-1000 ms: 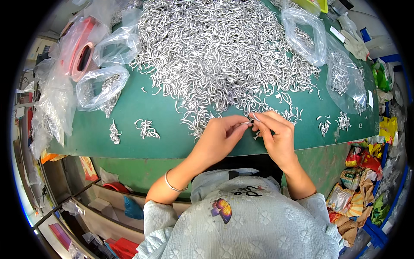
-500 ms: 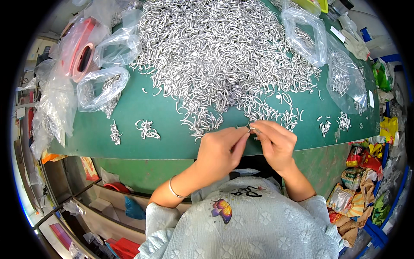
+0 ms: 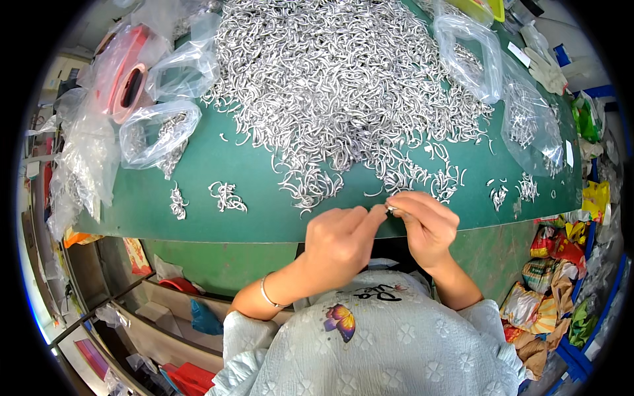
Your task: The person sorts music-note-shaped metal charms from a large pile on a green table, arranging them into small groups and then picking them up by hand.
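A small silver piece (image 3: 392,209) is at the meeting point of the fingertips, above the near edge of the table (image 3: 277,221). The right hand (image 3: 430,230) is closed in a thumb-and-finger pinch on it. The left hand (image 3: 342,243) is also closed, its fingertips meeting those of the right; it appears to grip the opposite end, although the contact is largely hidden. The step in hand is judged to be two-handed fingertip work on a single piece. The next move calls for a secure pinch on both sides and fine finger control, since so small a part could slip. One loose curved strip (image 3: 373,194) lies just beyond the fingertips. Farther out, a large pile (image 3: 337,86) of similar silver parts covers the middle of the table, its near fringe close to the hands. Small heaps lie apart at left (image 3: 228,198) and at right (image 3: 528,189). A left clear bag (image 3: 129,150) and a right clear bag (image 3: 487,66) flank the pile. Nothing blocks the hands directly; the pile's fringe limits working room ahead, and dropped parts could mix with it.
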Demonstrator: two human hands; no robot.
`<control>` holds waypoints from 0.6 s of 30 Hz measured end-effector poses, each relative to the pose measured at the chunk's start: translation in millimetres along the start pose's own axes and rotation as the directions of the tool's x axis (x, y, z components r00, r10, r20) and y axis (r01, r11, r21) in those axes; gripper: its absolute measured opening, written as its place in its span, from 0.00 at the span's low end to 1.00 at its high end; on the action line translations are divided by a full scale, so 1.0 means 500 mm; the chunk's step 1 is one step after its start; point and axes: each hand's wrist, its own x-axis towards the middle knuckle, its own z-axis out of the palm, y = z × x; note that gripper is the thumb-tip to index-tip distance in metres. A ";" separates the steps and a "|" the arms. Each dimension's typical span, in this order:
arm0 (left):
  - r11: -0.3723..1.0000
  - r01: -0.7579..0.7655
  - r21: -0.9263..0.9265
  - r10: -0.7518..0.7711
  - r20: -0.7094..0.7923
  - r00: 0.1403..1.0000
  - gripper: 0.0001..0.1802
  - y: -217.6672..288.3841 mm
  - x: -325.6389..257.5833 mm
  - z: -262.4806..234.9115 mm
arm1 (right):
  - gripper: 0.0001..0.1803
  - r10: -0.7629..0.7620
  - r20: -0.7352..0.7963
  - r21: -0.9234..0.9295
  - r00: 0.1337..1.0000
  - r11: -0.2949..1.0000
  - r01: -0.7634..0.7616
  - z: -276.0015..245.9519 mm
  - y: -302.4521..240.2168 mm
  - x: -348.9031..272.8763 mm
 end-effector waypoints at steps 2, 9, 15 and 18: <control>0.982 0.130 -0.140 -0.123 0.055 0.991 0.13 -0.019 -0.003 0.003 | 0.10 0.096 0.116 -0.010 0.989 0.995 -0.095 -0.008 -0.009 0.004; 0.995 0.076 -0.062 -0.073 0.047 0.996 0.07 -0.026 -0.006 0.009 | 0.09 0.024 0.350 -0.193 0.937 0.980 0.047 -0.030 -0.013 0.033; 0.994 0.075 -0.079 -0.055 0.223 0.973 0.06 -0.020 0.003 -0.018 | 0.09 -0.089 0.157 -0.166 0.984 0.979 0.116 -0.008 -0.007 0.032; 0.987 0.055 -0.153 -0.019 0.229 0.973 0.05 -0.029 0.007 -0.025 | 0.07 -0.021 0.165 -0.119 0.986 0.992 0.041 -0.010 -0.003 0.020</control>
